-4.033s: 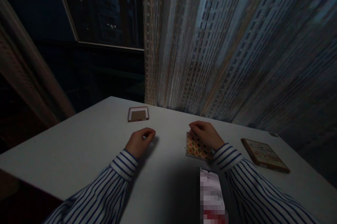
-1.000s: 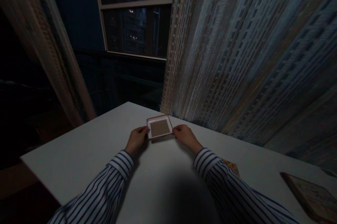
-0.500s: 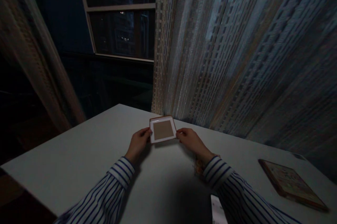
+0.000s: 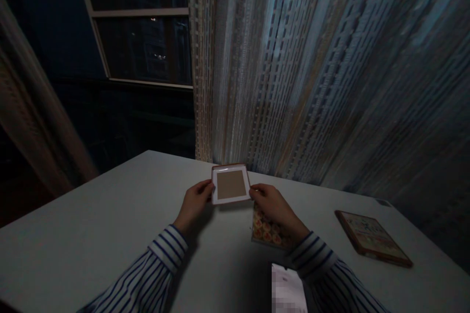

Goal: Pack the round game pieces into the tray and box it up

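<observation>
A small square tray (image 4: 231, 184) with a white border and a brown middle is held a little above the grey table (image 4: 91, 234). My left hand (image 4: 193, 203) pinches its left edge, and my right hand (image 4: 270, 206) pinches its right edge. Both sleeves are blue-and-white striped. Under my right wrist lies a flat square of round patterned pieces (image 4: 266, 232), red and orange on a pale ground.
A thin framed picture board (image 4: 370, 238) lies flat at the right of the table. A pale blurred card (image 4: 288, 288) sits at the near edge. Patterned curtains (image 4: 316, 73) hang behind the table, beside a dark window (image 4: 143, 43).
Four seconds ago the tray lay alone on the table and my right hand rested on the patterned pieces. Both hands now hold the tray, carried rightwards toward those pieces over the last second.
</observation>
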### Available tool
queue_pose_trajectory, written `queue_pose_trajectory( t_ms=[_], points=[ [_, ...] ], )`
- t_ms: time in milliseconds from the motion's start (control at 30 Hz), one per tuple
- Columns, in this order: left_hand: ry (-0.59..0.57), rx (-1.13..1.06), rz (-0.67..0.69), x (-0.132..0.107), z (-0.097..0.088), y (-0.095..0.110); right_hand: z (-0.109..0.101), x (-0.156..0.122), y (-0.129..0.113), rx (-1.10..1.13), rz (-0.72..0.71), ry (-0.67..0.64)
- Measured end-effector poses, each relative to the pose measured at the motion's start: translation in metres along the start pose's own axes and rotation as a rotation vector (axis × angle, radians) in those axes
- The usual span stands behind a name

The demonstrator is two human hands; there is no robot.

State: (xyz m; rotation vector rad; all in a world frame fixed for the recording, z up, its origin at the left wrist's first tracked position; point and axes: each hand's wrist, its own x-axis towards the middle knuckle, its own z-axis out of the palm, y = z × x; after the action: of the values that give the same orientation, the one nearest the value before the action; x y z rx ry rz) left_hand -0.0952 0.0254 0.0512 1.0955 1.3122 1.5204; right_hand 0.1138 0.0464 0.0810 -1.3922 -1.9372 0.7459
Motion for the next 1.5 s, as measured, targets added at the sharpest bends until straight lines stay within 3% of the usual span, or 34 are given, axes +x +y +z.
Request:
queue_pose_trajectory(
  t_ms=[467,833,1300,1500],
  points=[
    [-0.037,0.055,0.044,-0.010,0.037,0.005,-0.028,-0.020,0.024,0.074,0.011,-0.003],
    [-0.084,0.029,0.062,-0.009,0.063,-0.006,-0.040,-0.022,0.052,0.130,0.041,-0.010],
    [-0.073,-0.003,0.035,-0.020,0.060,-0.025,-0.055,-0.026,0.049,0.095,0.047,-0.143],
    [-0.085,0.016,0.019,-0.019,0.057,-0.030,-0.056,-0.026,0.051,0.094,0.053,-0.134]
  ],
)
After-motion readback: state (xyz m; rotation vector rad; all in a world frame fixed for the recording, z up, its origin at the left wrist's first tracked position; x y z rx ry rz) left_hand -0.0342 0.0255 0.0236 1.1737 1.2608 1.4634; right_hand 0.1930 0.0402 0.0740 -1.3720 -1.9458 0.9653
